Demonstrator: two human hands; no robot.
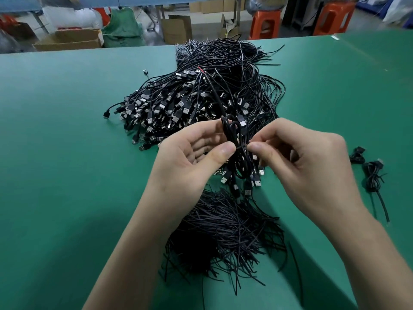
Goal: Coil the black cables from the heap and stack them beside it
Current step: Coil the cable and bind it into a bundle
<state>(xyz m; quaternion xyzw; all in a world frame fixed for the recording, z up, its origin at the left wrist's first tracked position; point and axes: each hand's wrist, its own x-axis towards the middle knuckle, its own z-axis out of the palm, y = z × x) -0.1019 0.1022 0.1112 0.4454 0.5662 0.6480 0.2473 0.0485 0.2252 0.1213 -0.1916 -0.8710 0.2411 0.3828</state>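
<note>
Your left hand [194, 162] pinches the coiled USB cable [232, 130] upright over the heap [190, 104] so your right hand [308, 166], fingertips nipping a thin tie [242, 147], can bind its waist, finished coils [373, 175] lying well right.

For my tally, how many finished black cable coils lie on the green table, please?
2, both right of the heap of black USB cables: one black cable coil with a trailing tail, a smaller coil beyond it. More may lie off-frame.

Bare green table [55, 153] lies open to the left; the cable heap [201, 97] blocks the far middle, thin ties [223, 231] the near middle, two coiled cables [373, 175] sit right
</note>
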